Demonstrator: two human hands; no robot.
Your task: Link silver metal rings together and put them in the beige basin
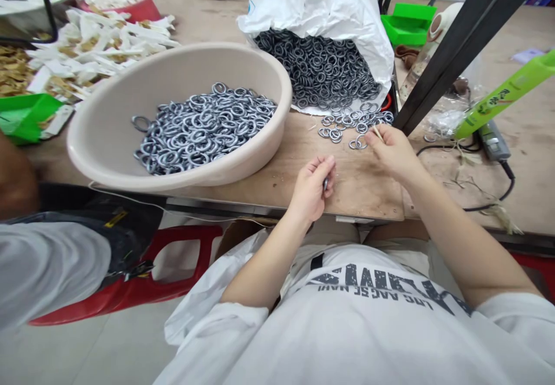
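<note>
Left hand (315, 187) curls around a dark-grey piece (325, 183); outstretched right hand (393, 149) pinches a thin pale stick (378, 134) beside round grey metal rings (358, 120).

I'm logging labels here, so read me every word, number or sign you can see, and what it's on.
Nothing reads with certainty.
White shirt: large and small lettering, too warped to read.
Light-green strip: dark characters, too blurred.
White bag: partial blue mark, unreadable.

White short-sleeved T-shirt (347, 341) with bold dark lettering (381, 281)
</note>
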